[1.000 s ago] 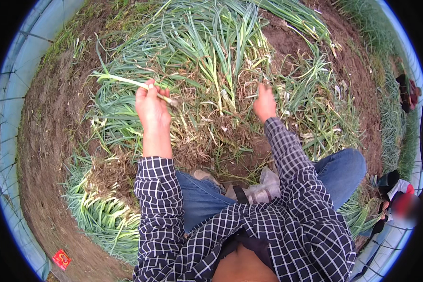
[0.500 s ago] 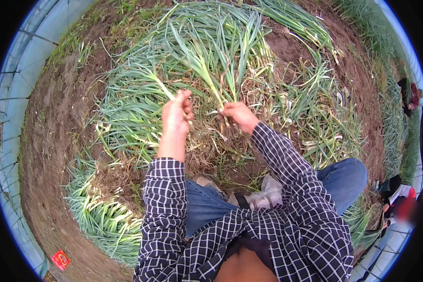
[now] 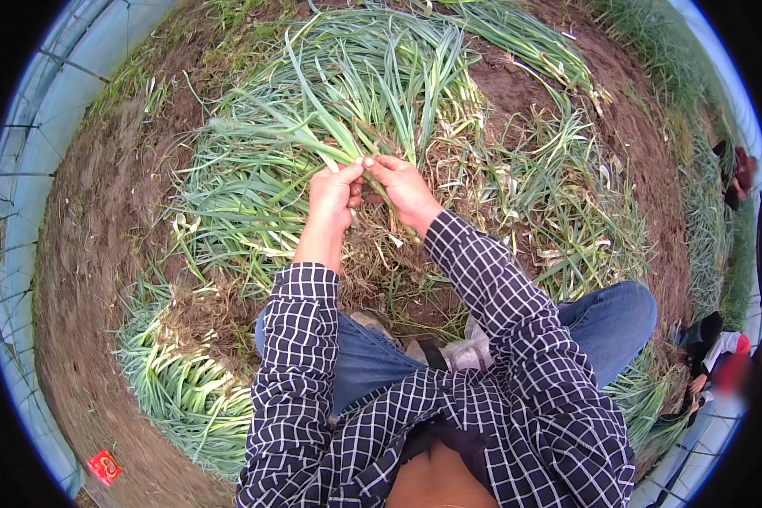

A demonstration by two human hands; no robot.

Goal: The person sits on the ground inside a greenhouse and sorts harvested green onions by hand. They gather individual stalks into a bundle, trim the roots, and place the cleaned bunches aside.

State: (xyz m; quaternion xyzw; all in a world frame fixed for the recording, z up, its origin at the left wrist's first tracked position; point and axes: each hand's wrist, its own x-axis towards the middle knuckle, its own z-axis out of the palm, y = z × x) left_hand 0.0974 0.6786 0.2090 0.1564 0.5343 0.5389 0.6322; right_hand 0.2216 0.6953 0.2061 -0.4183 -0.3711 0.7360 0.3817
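Observation:
My left hand (image 3: 332, 200) and my right hand (image 3: 404, 188) meet in front of me, both closed on one green onion stalk (image 3: 300, 137) whose long leaves fan up and to the left. The hands touch at the thumbs near the stalk's pale base. Under them lies a big heap of pulled green onions (image 3: 372, 76) on brown soil. My checked sleeves run up from the lower edge, and my knees in blue jeans (image 3: 364, 364) are bent below the hands.
A tidy row of green onions (image 3: 178, 389) lies at my lower left. Dry leaf trimmings (image 3: 415, 271) litter the soil by my feet. A red packet (image 3: 103, 466) sits on bare earth at far lower left. Another person (image 3: 720, 356) crouches at the right edge.
My hands were apart, the left holding a stalk and the right reaching into the heap. They came together and now both grip the same stalk, raised a little higher.

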